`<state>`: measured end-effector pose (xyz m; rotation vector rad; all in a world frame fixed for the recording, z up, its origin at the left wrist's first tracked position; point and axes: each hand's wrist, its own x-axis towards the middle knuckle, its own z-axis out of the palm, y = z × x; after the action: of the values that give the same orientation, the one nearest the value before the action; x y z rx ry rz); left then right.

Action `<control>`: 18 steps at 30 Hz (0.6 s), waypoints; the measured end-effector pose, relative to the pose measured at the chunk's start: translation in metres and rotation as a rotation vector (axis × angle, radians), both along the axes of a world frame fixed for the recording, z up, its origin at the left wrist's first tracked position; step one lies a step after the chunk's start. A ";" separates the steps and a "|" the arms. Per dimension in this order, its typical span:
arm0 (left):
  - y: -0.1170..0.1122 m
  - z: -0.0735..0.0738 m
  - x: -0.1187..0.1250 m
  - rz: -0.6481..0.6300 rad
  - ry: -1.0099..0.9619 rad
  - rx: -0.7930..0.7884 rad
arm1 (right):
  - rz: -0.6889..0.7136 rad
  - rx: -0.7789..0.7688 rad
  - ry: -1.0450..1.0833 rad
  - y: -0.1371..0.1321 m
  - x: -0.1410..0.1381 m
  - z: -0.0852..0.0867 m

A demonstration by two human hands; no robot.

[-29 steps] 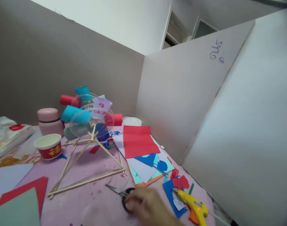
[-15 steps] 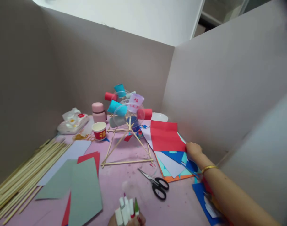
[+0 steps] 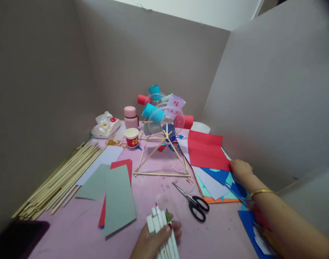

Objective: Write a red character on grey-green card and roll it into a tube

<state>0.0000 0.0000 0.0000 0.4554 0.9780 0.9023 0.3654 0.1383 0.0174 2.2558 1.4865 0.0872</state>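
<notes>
1. reaching with my right hand (image 3: 241, 168) to the near right corner of the red paper sheet (image 3: 207, 150), which is lying on top of a fanned stack of coloured papers (image 3: 213, 183) on the right side of the pink table (image 3: 159, 194). my fingers are resting curled on the sheet's edge; i am not able to tell whether they are already pinching it.
2. closing my left hand (image 3: 153, 242) firmly around a bundle of white markers (image 3: 160, 226), tips pointing up and away from me, low in the middle of the view.
3. judging that the sheet is best taken by sliding a fingertip under just the red corner, so the blue and white sheets beneath are not dragging along.
4. thinking a low, flat pull toward me is suiting thin paper, since a sharp tug is risking a crease or tear.
5. noting black scissors (image 3: 195, 203) are lying between my two hands, blades pointing away, so i am keeping the sheet's path clear of them.
6. noting the stick-and-cup wheel model (image 3: 163, 118) is standing just beyond the paper's far left corner; i am minding not to nudge its frame.
</notes>
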 end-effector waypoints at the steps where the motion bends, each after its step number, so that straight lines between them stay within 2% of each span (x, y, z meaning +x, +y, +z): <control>1: 0.000 0.000 0.000 0.003 -0.010 -0.006 | 0.001 -0.010 -0.005 0.000 0.000 0.000; 10: 0.002 0.010 0.000 -0.017 -0.062 -0.033 | 0.024 -0.042 0.016 -0.007 0.006 0.003; 14: 0.000 0.014 -0.001 -0.030 -0.080 -0.072 | 0.022 0.024 0.034 -0.016 0.007 0.004; 18: 0.000 0.013 -0.002 -0.023 -0.100 -0.105 | 0.020 0.166 0.115 -0.027 0.004 0.015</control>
<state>-0.0020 0.0003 0.0126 0.3290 0.9219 0.8410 0.3694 0.1115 0.0327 2.4135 1.6154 0.0911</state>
